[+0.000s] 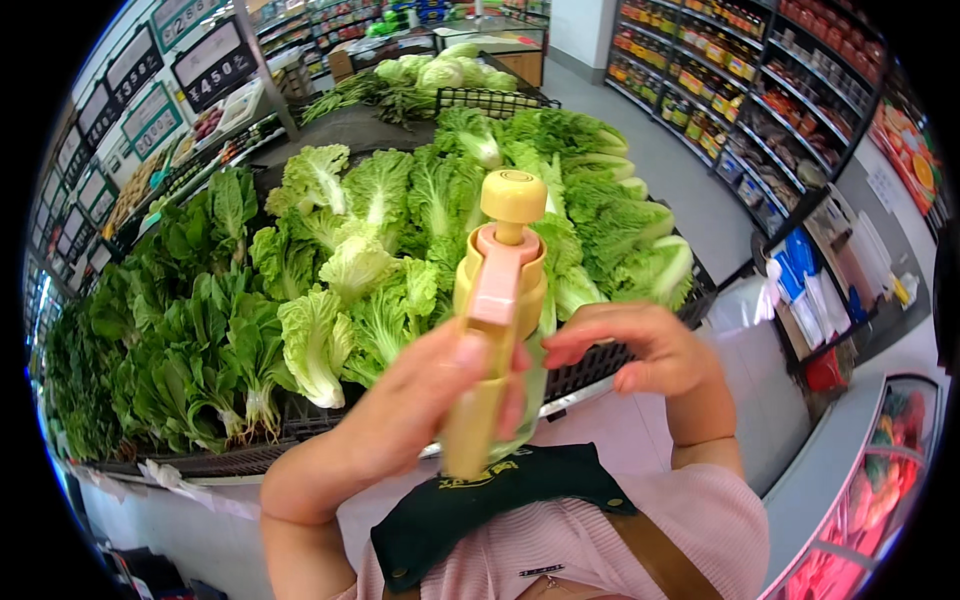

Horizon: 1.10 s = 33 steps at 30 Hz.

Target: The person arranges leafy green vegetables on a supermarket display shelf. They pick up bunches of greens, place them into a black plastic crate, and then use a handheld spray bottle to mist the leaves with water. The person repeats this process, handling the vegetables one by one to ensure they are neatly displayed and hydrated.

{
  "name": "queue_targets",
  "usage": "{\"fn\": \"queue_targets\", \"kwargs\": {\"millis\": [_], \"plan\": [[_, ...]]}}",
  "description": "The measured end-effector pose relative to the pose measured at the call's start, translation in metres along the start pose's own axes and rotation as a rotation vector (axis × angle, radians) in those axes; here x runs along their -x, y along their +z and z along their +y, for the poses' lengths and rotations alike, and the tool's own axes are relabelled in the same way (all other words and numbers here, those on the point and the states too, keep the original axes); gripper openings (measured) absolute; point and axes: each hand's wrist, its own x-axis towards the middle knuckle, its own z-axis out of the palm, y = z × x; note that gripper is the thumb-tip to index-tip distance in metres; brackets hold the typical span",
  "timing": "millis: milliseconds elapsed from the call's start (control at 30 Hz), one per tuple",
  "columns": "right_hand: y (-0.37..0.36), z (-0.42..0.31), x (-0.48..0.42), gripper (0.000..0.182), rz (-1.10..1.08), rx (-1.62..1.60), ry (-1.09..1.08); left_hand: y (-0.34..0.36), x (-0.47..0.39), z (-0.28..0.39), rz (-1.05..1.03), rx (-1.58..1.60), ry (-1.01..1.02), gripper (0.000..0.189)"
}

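My left hand (409, 390) is wrapped around the yellow handle of a pump spray bottle (517, 289). The bottle has a yellow round plunger knob (513, 196) on top, a pink lever and a pale green, see-through body partly hidden by my fingers. To the right of the bottle hovers my right hand (649, 349), fingers bent and apart, with nothing in it. Heads of napa cabbage (311, 345) and other leafy cabbages (622, 225) lie in front of both hands. Bunches of dark leafy greens (180, 337) with roots fill the left side.
Black plastic crates (589, 369) edge the display. Round cabbages (450, 71) lie at its far end. Price signs (214, 64) hang at upper left. Grocery shelves (712, 82) stand beyond a grey aisle (660, 150). A lit display case (862, 502) is at lower right.
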Motion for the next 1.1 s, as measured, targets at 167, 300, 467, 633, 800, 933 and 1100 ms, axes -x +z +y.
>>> {"fn": "queue_targets", "kwargs": {"millis": [167, 300, 467, 633, 800, 933, 1100], "plan": [[0.046, -0.008, 0.029, 0.057, 0.373, -0.08, 0.208, 0.028, -0.035, -0.045, -0.19, -0.129, 0.185, 0.041], [0.064, -0.007, 0.043, 0.042, 0.728, -0.104, 0.248, 0.042, -0.055, -0.068, -0.233, -0.685, 0.331, 0.047], [0.069, -0.008, 0.069, 0.029, 0.947, -0.058, 0.304, 0.046, -0.057, -0.084, -0.366, -0.889, 0.473, 0.048], [0.059, -0.012, 0.125, 0.041, 1.093, -0.33, 0.42, -0.004, -0.018, -0.079, -0.453, -1.06, 0.456, 0.053], [0.075, -0.024, 0.143, 0.046, 1.19, -0.136, 0.609, -0.092, 0.039, -0.094, -0.024, -0.746, 0.117, 0.04], [0.08, -0.019, 0.141, 0.038, 1.201, -0.045, 0.728, -0.127, 0.082, -0.122, 0.22, -0.434, -0.009, 0.036], [0.092, -0.021, 0.128, 0.035, 1.113, -0.081, 0.705, -0.135, 0.089, -0.154, 0.318, -0.349, -0.049, 0.031]]}}
